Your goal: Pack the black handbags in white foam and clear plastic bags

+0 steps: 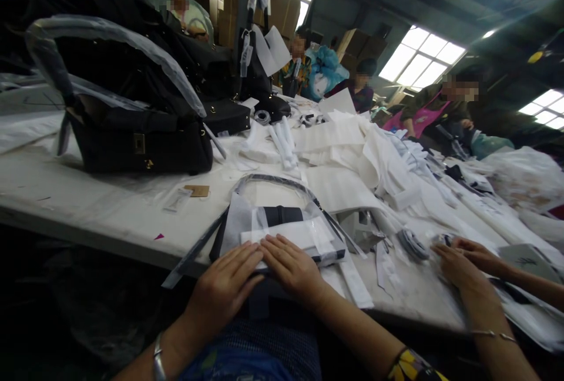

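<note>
A dark handbag (282, 214) lies on the table's near edge, its handle (275, 178) in clear plastic wrap and its front partly covered by a white foam sheet (299, 234). Fingers stretched out, my left hand (222, 287) rests on the near edge of the sheet. Beside it, my right hand (293, 269) lies flat on the same sheet, fingertips close to those of the left. Both hands are open and press from above. Clear tape or film shows over the sheet. What lies under my palms is hidden.
A larger black handbag (145, 140) stands at the left. White foam sheets (348, 151) pile up behind. A brown tag (197, 191) lies on the white table (110, 210). At the right, a co-worker's hands (458, 263) work near a tape roll (413, 244). Several people stand farther back.
</note>
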The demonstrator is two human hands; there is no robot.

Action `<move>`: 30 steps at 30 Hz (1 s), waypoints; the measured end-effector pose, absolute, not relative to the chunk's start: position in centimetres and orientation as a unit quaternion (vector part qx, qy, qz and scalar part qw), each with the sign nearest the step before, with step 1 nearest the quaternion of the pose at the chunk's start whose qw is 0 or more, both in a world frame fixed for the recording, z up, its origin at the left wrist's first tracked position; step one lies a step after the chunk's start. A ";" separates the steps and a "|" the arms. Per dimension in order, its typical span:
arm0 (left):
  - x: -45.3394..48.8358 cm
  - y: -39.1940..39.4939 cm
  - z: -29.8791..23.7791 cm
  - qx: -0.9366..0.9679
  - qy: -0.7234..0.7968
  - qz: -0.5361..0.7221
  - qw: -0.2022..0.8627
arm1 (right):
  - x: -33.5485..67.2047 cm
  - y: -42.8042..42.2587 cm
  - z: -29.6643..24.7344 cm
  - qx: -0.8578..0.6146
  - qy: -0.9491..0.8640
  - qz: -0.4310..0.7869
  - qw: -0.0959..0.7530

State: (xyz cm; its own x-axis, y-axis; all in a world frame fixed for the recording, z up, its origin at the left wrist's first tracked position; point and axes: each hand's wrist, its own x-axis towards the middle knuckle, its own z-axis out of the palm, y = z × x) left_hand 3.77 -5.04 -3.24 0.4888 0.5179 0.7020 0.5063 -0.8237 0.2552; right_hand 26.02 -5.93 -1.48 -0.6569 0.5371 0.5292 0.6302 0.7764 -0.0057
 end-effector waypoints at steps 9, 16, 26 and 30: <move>3.9 -4.8 -5.0 0.860 0.268 0.428 -0.070 | 25.7 -2.7 5.2 -0.447 -0.846 0.165 0.241; 4.1 -4.8 -5.0 0.855 0.260 0.445 -0.064 | 23.1 4.9 2.3 -0.478 -0.873 0.094 0.029; 4.1 -4.7 -4.8 0.858 0.266 0.439 -0.032 | 23.3 3.6 2.6 -0.480 -0.854 0.129 0.152; 4.1 -4.8 -4.5 0.857 0.281 0.431 -0.019 | 25.2 -3.6 3.0 -0.465 -0.830 0.128 0.280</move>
